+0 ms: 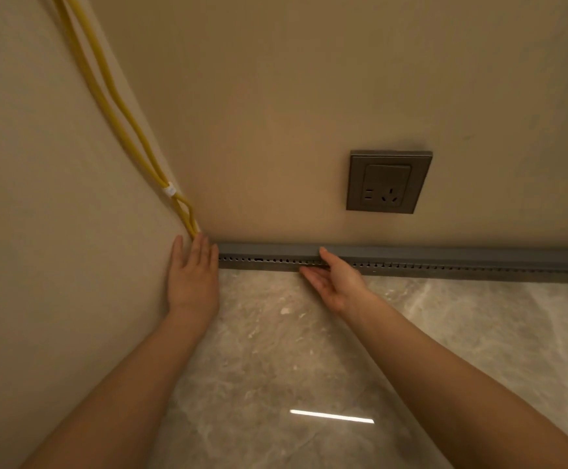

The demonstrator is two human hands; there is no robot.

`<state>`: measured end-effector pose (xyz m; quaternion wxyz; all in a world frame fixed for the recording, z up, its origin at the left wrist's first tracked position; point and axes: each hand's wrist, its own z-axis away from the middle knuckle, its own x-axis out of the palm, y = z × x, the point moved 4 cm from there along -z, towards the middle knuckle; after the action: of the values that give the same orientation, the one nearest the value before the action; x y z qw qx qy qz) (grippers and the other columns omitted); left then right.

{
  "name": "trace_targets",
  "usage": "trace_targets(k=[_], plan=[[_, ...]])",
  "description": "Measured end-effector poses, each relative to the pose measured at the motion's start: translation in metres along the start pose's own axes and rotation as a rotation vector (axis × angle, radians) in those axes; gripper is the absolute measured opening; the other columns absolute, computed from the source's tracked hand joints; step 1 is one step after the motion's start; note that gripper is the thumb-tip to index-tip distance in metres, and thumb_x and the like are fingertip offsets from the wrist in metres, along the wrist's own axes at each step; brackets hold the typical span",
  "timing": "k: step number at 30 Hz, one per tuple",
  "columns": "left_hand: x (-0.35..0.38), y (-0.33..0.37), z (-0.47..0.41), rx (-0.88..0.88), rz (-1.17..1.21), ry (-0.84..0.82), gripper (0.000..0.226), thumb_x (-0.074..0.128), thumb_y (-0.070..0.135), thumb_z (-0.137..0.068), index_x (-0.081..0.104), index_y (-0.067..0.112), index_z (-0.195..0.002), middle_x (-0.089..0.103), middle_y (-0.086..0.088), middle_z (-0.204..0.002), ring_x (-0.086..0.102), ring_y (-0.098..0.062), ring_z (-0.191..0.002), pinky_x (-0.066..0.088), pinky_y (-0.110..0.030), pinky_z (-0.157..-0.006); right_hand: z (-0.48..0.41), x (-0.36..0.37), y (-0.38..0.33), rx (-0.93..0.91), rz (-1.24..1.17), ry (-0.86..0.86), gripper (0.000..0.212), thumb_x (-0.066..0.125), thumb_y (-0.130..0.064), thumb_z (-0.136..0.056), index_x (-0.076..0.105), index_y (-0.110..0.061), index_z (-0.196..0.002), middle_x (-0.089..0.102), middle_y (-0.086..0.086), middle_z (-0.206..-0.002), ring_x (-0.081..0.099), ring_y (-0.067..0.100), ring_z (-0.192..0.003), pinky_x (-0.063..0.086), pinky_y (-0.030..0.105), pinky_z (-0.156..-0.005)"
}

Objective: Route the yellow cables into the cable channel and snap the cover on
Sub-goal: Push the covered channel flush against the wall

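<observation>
Two yellow cables [113, 96] run down the room corner, tied by a white clip [169, 191], and vanish behind my left hand [192, 275]. That hand lies flat and open at the corner, fingertips at the left end of the grey slotted cable channel [445, 262]. The channel runs along the foot of the back wall, and its grey cover [269, 249] sits on top. My right hand [333, 282] is open, thumb on the cover's top edge and fingers under the channel's front. No cable shows inside the channel.
A grey wall socket [389, 181] sits on the back wall above the channel. The glossy marble floor [292, 350] reflects a strip light [331, 416]. A beige side wall [55, 231] stands at the left.
</observation>
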<state>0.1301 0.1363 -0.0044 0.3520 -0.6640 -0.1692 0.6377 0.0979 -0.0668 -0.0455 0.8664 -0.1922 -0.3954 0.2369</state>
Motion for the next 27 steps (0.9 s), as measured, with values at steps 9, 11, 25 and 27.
trace_targets(k=[9, 11, 25, 27], plan=[[0.003, -0.006, -0.003, -0.016, -0.091, 0.007, 0.064, 0.020, 0.040, -0.097, -0.011, 0.013, -0.146, -0.005, -0.010, -0.157, -0.009, -0.025, -0.144, -0.013, -0.058, -0.109, -0.006, -0.002, -0.004, -0.075, 0.067, 0.030, 0.035, 0.059, -0.008, -0.089, 0.050, 0.009, -0.118, 0.058, 0.030, -0.117, 0.061, 0.038, -0.103, 0.053, 0.036, -0.080], [0.001, -0.006, -0.003, -0.019, -0.097, 0.002, 0.064, 0.019, 0.041, -0.096, -0.011, 0.013, -0.146, -0.005, -0.010, -0.157, -0.009, -0.025, -0.144, -0.014, -0.060, -0.108, -0.007, -0.004, -0.004, -0.084, 0.069, 0.022, 0.037, 0.059, -0.008, -0.089, 0.048, 0.010, -0.120, 0.058, 0.030, -0.117, 0.061, 0.038, -0.103, 0.053, 0.036, -0.079], [-0.060, 0.079, 0.010, -0.328, 2.058, -0.333, 0.071, 0.063, 0.017, -0.084, 0.025, 0.000, -0.142, 0.047, -0.013, -0.138, 0.045, -0.026, -0.124, 0.044, -0.028, -0.095, -0.002, -0.012, -0.018, 0.151, 0.164, -0.174, 0.016, 0.053, -0.012, -0.093, 0.055, 0.004, -0.095, 0.065, 0.029, -0.088, 0.067, 0.033, -0.080, 0.059, 0.034, -0.062], [-0.088, 0.099, 0.010, -0.319, 2.430, -0.475, 0.016, 0.054, 0.007, -0.086, 0.061, 0.003, -0.099, 0.071, -0.007, -0.086, 0.061, -0.017, -0.079, 0.048, -0.017, -0.059, 0.004, -0.021, -0.024, 0.174, 0.147, -0.217, 0.020, 0.048, -0.008, -0.094, 0.055, 0.010, -0.095, 0.067, 0.028, -0.077, 0.070, 0.030, -0.067, 0.058, 0.033, -0.065]])
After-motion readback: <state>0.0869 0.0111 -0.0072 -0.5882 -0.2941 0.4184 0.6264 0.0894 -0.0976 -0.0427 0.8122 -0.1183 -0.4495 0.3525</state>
